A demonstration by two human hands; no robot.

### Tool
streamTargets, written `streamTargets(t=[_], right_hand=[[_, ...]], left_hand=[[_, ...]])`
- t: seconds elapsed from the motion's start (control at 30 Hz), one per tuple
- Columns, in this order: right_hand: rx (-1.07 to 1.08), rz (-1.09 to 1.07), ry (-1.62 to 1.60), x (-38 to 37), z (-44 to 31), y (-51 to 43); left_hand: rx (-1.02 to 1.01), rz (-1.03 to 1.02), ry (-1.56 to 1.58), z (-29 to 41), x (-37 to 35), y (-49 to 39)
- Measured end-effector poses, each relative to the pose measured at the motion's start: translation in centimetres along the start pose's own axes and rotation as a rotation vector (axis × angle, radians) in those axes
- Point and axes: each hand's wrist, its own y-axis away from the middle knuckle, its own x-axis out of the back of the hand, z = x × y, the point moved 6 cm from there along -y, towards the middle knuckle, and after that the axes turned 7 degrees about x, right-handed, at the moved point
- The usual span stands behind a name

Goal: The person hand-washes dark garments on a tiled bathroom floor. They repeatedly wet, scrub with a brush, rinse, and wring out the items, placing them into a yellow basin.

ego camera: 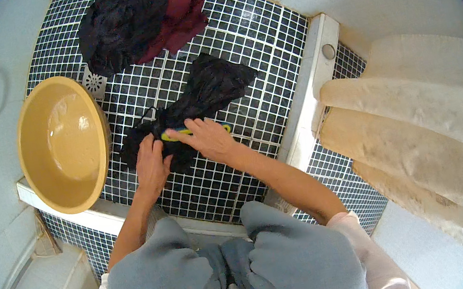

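Note:
A black garment (212,84) lies spread on the dark tiled floor in front of me. My right hand (210,139) is closed round a yellow and blue scrub brush (172,136), which rests on the near part of the garment. The brush's bristles are hidden from view. Just left of the brush, my left hand (152,160) presses its fingertips on the same cloth, with the thumb apart; whether it pinches the fabric I cannot tell.
A yellow plastic basin (71,148) stands at the left beside a metal floor drain (93,81). Farther off lie bunched black cloth (122,25) and a dark red cloth (186,12). A raised white curb (305,104) and a stained pale curtain (399,130) are at the right.

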Motion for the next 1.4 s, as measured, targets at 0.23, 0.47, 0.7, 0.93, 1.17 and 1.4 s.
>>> streamTargets(t=[0.23, 0.47, 0.7, 0.93, 1.17, 1.4], right_hand=[[-0.442, 0.621, 0.506, 10.1, 12.2, 3.9], [-0.049, 0.201, 0.287, 1.2, 2.7, 0.8], [-0.495, 0.420, 0.253, 7.0, 26.5, 6.1], [-0.189, 0.559, 0.314, 5.3, 12.7, 5.3], [-0.111, 0.475, -0.246, 3.4, 5.8, -1.5], [-0.200, 0.369, -0.387, 7.2, 11.0, 0.0]], left_hand=[[-0.107, 0.070, -0.027, 0.3, -0.6, -0.4], [-0.073, 0.025, 0.011, 0.0, -0.7, -0.2], [-0.073, -0.059, -0.088, 0.7, -0.6, -0.3], [-0.045, -0.146, -0.147, 2.6, 0.4, -3.4], [-0.158, 0.177, 0.837, 8.5, 11.5, -8.0], [0.000, 0.112, 0.727, 6.2, 8.7, -9.4]])
